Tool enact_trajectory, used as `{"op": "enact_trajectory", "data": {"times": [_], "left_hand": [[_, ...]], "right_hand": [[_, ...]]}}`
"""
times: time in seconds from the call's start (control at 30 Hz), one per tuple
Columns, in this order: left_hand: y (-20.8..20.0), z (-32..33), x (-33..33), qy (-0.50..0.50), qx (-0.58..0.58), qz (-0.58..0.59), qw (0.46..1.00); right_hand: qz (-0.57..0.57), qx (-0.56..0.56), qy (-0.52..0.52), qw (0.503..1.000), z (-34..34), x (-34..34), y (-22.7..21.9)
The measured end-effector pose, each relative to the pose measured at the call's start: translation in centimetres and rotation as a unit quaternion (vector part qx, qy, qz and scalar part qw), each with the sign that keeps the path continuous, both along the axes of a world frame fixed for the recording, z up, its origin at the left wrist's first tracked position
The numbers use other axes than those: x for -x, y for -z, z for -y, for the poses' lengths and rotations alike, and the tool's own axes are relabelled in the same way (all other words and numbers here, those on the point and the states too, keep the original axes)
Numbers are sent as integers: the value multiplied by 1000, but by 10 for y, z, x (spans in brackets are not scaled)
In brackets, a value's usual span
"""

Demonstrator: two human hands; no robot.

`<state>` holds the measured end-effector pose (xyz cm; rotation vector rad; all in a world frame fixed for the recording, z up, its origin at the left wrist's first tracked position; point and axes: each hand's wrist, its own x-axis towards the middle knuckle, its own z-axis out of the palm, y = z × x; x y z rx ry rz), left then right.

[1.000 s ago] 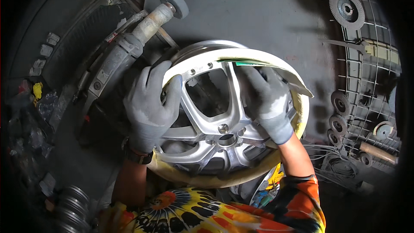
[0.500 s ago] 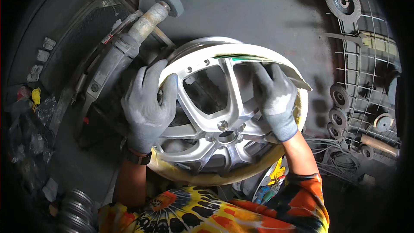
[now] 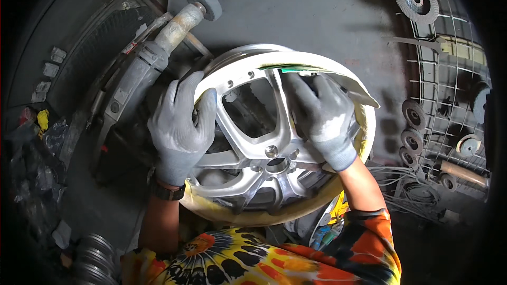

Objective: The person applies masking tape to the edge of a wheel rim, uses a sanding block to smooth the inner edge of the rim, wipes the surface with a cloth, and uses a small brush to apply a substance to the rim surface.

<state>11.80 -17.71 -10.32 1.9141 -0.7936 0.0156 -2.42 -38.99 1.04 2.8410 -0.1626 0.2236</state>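
Note:
A bare silver alloy wheel (image 3: 282,119) lies tilted in front of me, its spokes facing up. Pale cream masking tape (image 3: 227,71) runs around its rim, with a green strip (image 3: 290,70) along the inner edge at the top. My left hand (image 3: 182,126), in a grey glove, grips the rim's left side, thumb on the face and fingers around the outside. My right hand (image 3: 322,119), gloved alike, reaches over the spokes, its bent fingers against the tape's inner edge by the green strip. Shadow partly hides those fingertips. Right of it, a loose tape end (image 3: 369,99) sticks out.
A grinder (image 3: 140,71) with a round grey abrasive wheel (image 3: 205,4) rests at the left. Flap discs (image 3: 416,0) and other discs hang on a wire grid (image 3: 446,121) at the right. Metal rings (image 3: 95,258) are stacked lower left; coiled cables (image 3: 417,195) lie lower right.
My right hand has moved left along the rim, its fingers now at the green strip, covering part of it. The left hand keeps its grip. The whole view has shifted slightly.

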Motion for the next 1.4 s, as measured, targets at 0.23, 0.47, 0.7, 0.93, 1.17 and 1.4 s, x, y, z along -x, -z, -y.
{"op": "enact_trajectory", "data": {"times": [0.23,0.47,0.7,0.93,1.17,1.4], "left_hand": [[-1,-3,-2,-1,-11,19,1000],[4,-3,-1,1,9,-8,1000],[7,0,-1,-8,0,18,1000],[6,3,0,-11,-1,34,999],[3,-4,-2,-5,-3,13,1000],[4,1,0,1,-8,2,1000]], "right_hand": [[19,18,64,998,10,17,-5],[-32,42,78,996,9,16,-12],[-5,15,-26,1000,-4,-10,-2],[-17,24,39,999,3,7,-7],[2,45,70,997,10,14,-8],[-16,38,43,998,0,2,-9]]}}
